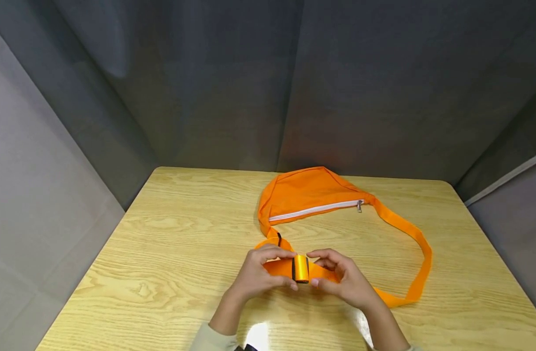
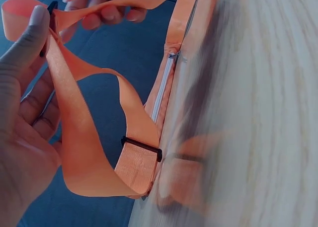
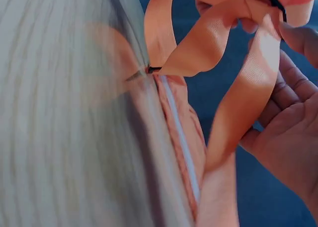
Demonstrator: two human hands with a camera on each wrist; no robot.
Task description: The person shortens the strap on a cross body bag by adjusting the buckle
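An orange bag [image 1: 309, 190] with a white zipper [image 1: 316, 209] lies flat on the table, its long orange strap [image 1: 421, 258] curving round to the right. Near the front, a black slider buckle [image 1: 294, 270] sits on the strap, with a loop of webbing [image 1: 301, 268] standing up through it. My left hand [image 1: 255, 273] pinches the strap at the buckle's left side, thumb in front and fingers behind. My right hand [image 1: 348, 282] holds the strap just right of the buckle between thumb and fingers. Another black fitting [image 2: 141, 146] joins the strap near the bag's left end.
The wooden table [image 1: 162, 243] carries the bag toward its back edge. Dark grey panels [image 1: 215, 97] rise behind it, and lighter grey ones [image 1: 35, 204] flank the sides.
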